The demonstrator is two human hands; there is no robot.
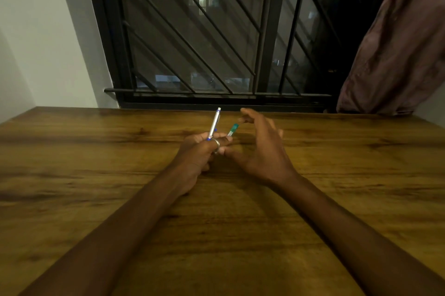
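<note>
I see a glossy, wood-grain table under both forearms. The left hand grips a slim silver pen and a green pen, both tilting away. The right hand is loosely spread beside it, its fingertips near the green pen's tip. Beyond the hands are black window bars, and a crumpled curtain hangs far right.

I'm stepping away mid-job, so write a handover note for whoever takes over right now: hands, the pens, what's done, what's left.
Left hand: grips a silver-and-blue pen and a green pen, both pointing away toward the window.
Right hand: open, empty, fingers by the green pen's far end; too blurred to tell contact.
Done: both pens are off the wooden table, in one hand.
Left: probably take the green pen with the right hand; neither pen is set down yet.
</note>
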